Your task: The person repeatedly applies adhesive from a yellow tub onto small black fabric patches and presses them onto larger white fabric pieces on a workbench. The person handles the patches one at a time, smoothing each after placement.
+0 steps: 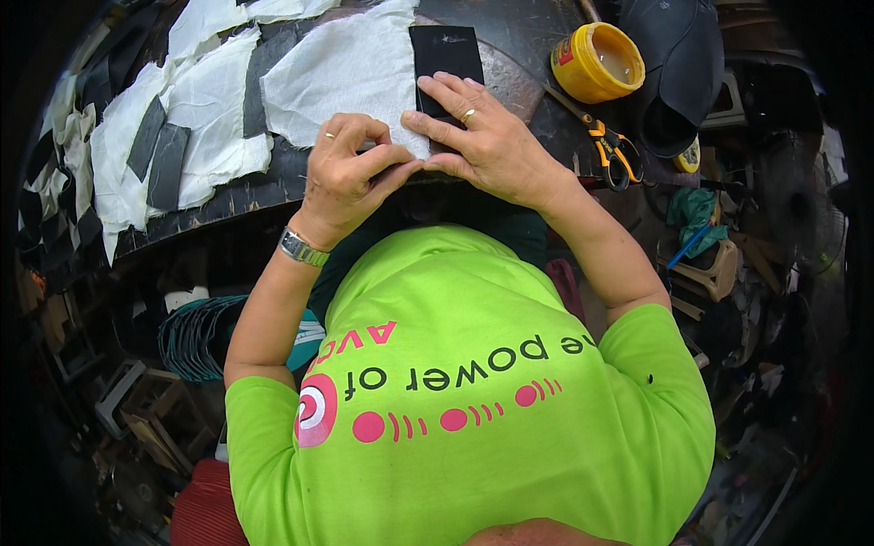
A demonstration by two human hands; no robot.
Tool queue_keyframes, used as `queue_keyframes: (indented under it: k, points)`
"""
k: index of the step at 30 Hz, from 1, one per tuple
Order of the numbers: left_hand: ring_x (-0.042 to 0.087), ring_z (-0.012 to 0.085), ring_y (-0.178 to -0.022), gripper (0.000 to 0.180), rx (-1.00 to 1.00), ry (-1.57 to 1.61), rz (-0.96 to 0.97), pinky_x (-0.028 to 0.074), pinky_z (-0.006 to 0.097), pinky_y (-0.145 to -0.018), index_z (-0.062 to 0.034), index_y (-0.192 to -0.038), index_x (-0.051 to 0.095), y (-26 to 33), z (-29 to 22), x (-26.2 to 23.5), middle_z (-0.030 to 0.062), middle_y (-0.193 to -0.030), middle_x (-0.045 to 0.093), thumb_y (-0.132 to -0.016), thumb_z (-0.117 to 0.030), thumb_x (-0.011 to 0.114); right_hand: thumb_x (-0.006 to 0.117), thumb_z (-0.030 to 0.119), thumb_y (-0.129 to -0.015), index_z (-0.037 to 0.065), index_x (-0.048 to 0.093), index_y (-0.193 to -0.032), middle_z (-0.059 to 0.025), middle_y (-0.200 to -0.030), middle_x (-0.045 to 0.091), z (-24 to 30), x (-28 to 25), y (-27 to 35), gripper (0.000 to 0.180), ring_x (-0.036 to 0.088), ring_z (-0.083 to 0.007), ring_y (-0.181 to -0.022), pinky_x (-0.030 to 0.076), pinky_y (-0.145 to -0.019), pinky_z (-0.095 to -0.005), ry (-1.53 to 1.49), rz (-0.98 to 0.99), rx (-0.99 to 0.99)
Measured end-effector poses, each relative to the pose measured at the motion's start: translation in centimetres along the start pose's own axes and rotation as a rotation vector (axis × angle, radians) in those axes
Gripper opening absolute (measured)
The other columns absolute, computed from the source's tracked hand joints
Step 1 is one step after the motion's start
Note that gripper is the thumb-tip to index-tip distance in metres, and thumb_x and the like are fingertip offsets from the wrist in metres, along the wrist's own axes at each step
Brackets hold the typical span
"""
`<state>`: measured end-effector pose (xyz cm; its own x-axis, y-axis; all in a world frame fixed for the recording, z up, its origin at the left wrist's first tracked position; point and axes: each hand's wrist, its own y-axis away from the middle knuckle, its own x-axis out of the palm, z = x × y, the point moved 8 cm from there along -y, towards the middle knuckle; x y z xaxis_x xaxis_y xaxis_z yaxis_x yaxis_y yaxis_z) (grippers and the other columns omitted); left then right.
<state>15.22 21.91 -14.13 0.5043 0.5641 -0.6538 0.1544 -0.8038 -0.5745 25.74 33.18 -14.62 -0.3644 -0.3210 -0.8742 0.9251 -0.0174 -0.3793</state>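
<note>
A white cloth piece (341, 77) lies on the dark work table, its right side bordering or overlapping a black rectangular piece (446, 50). Thumb and fingertips of my left hand (350, 173) are pinched together at the cloth's near corner. The exact edge between them is partly hidden. My right hand (496, 146) rests over the black piece and the cloth's right edge with fingers stretched out. Its thumb tip meets the left fingertips at the table's near edge.
More white cloth pieces (214, 91) with dark grey strips (168, 168) are spread at the left. On the right stand a yellow open jar (583, 77), scissors with orange-and-black handles (616, 159) and a black moulded item (674, 55). Stools (168, 409) and clutter surround the table below.
</note>
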Motion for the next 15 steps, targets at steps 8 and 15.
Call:
queue_keyframes:
  k: [8,15]
  points:
    - [0.064,0.0231,-0.101,0.010,-0.087,-0.192,-0.064,0.042,0.039,-0.094,-0.0124,-0.089,0.074,-1.4,2.5,-2.5,0.0019,-0.104,0.068,-0.081,-0.016,0.079,0.064,0.052,-0.094,0.032,0.058,-0.145,-0.0174,-0.158,0.039,0.3,0.2,1.0,0.055,0.036,-0.0374,-0.146,0.028,-0.121,-0.0578,0.009,0.146,-0.082]
    - [0.062,0.0230,-0.115,0.025,-0.088,-0.388,-0.068,0.038,0.042,-0.101,-0.0178,-0.102,0.077,-3.4,4.9,-4.1,0.0010,-0.114,0.069,-0.083,-0.034,0.083,0.074,0.038,-0.092,0.019,0.072,-0.125,-0.0189,-0.150,0.048,-1.1,-1.4,0.9,0.038,0.045,-0.0355,-0.140,0.033,-0.118,-0.0550,-0.386,0.082,-0.001]
